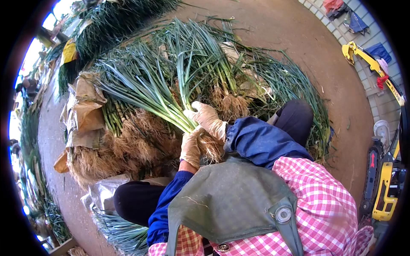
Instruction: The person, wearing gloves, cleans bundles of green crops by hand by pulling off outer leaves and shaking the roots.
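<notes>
Item: bunch of green onions (pixel 171 112), long-leaved, pale at the stem, held above the wearer's lap; leaves spread toward the upper left, brown fibrous roots (pixel 211 149) hanging at the near end.

Left hand (pixel 191 147): cream glove; fingers clamped around the bunch just above its roots.

Right hand (pixel 208 119): matching glove; fingertips against the stems, farther up; whether they are clamped, cannot tell.

Beside and beyond the hands: a large heap of green onions (pixel 147 136), roots toward the wearer, partly wrapped in torn brown paper (pixel 85 100); one cluster, its tan roots (pixel 232 104) exposed, beyond the right hand.

Dress: blue sleeves (pixel 269 138), dark green apron (pixel 230 196), pink checked garment (pixel 316 187).

Surroundings: brown floor (pixel 350 145); silvery plastic sheet (pixel 104 192) by the left knee; further leafy pile (pixel 124 21), upper left; yellow-and-black toy excavator (pixel 383 192), far right.
</notes>
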Demonstrator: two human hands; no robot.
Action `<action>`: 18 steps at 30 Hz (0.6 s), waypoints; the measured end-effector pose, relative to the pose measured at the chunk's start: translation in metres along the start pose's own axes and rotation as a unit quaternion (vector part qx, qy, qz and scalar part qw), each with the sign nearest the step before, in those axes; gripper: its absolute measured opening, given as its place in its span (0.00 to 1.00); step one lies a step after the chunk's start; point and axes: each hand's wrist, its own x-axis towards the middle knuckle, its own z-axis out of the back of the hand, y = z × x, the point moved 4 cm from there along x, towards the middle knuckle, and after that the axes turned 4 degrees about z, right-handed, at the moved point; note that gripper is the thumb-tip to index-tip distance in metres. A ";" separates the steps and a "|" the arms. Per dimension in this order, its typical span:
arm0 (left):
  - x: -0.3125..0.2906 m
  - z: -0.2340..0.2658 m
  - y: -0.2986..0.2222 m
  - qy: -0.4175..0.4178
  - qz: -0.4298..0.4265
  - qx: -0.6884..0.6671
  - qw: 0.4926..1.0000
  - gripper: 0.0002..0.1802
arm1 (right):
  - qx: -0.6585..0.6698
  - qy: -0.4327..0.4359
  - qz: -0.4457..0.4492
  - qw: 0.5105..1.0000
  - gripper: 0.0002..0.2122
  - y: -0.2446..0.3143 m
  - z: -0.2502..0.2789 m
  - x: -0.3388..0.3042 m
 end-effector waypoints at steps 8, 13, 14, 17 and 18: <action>0.011 0.008 -0.005 -0.112 -0.054 0.011 0.992 0.07 | 0.236 -0.024 -0.058 0.970 0.15 -0.019 -0.003 -0.002; 0.018 0.008 -0.002 -0.083 -0.068 0.041 0.993 0.11 | 0.227 -0.018 -0.095 0.969 0.13 -0.036 -0.004 -0.005; 0.017 0.003 -0.003 -0.070 -0.111 0.069 0.989 0.15 | 0.220 -0.029 -0.081 0.972 0.13 -0.035 -0.005 -0.004; 0.009 0.004 -0.007 -0.101 -0.136 0.118 0.978 0.16 | 0.162 -0.021 -0.084 0.983 0.13 -0.013 -0.005 -0.018; 0.011 0.008 -0.009 -0.117 -0.143 0.116 0.976 0.15 | 0.146 -0.011 -0.100 0.984 0.13 -0.001 -0.002 -0.024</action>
